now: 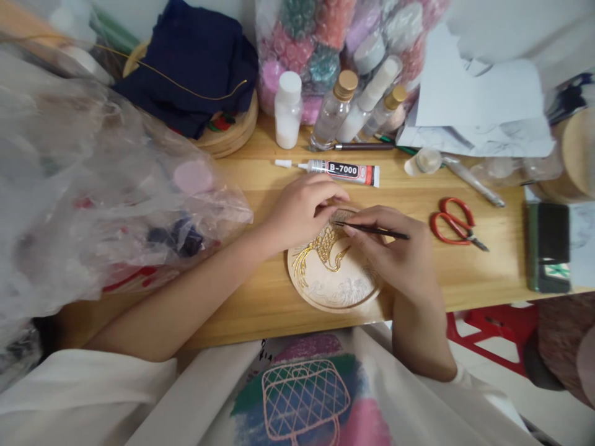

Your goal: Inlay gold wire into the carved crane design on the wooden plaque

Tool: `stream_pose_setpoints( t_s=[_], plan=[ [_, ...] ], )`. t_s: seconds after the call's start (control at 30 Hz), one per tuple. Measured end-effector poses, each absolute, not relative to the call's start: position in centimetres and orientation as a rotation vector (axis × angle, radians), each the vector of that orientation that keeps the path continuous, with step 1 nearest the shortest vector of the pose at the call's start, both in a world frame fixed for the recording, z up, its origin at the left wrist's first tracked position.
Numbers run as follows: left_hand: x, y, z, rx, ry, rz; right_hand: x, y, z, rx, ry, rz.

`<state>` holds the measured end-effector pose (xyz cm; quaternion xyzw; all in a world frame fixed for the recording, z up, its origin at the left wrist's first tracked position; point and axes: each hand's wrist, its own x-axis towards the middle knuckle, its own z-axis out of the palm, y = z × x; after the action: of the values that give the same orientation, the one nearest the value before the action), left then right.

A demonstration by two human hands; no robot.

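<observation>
Two hands meet over the round wooden plaque point(335, 272), which lies flat near the front edge of the worktop point(260, 297), right before me. Gold wire already traces a crane across its upper half, wing lines fanning leftward, while the wave pattern along the lower rim looks bare of wire, so I judge the outlining partly done with the bottom part left. Going left to right: a heap of crumpled plastic bags point(93, 204) crowds the worktop's left end and lies close to my left forearm. My left hand point(302, 210) rests curled on the plaque's upper left rim, fingertips pressing down, holding it steady. My right hand point(395, 254) pinches a thin dark tool point(372, 230), its tip pointing left onto the wire near the bird's head. Behind the plaque lies a B-7000 glue tube point(337, 170), with small bottles point(334, 108) standing beyond it. Further right, red scissors point(455, 223) lie well apart from the plaque, then a dark box point(548, 248) sits at the worktop's right end
</observation>
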<state>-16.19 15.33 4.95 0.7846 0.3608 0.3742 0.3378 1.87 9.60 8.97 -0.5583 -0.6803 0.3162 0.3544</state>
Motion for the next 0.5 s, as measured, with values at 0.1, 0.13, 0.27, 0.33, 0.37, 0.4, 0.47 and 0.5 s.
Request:
stream_pose_setpoints(
  t_s=[0.1, 0.13, 0.27, 0.33, 0.37, 0.4, 0.47, 0.5],
  plan=[
    [-16.17, 15.35, 4.92, 2.043, 0.927, 0.976, 1.84, 9.59, 8.94, -1.438, -1.759, 0.821],
    [-16.16, 15.36, 4.89, 2.039, 0.922, 0.986, 1.83, 9.59, 8.91, -1.433, -1.761, 0.821],
    [-16.1, 15.47, 4.8, 2.02, 0.926, 0.991, 1.86, 9.59, 8.77, -1.422, -1.759, 0.823],
    [-16.08, 15.52, 4.82, 2.014, 0.943, 0.972, 1.88, 9.55, 8.85, -1.413, -1.757, 0.831],
    [-16.08, 15.53, 4.86, 2.018, 0.953, 0.966, 1.88, 9.5, 8.96, -1.406, -1.758, 0.834],
    [-16.08, 15.52, 4.91, 2.025, 0.963, 0.963, 1.89, 9.43, 9.13, -1.403, -1.759, 0.836],
    [-16.09, 15.44, 5.08, 2.059, 0.983, 0.956, 1.89, 9.19, 9.55, -1.411, -1.759, 0.837],
    [-16.11, 15.38, 5.18, 2.079, 0.994, 0.953, 1.87, 9.02, 9.77, -1.418, -1.758, 0.836]
  ],
)
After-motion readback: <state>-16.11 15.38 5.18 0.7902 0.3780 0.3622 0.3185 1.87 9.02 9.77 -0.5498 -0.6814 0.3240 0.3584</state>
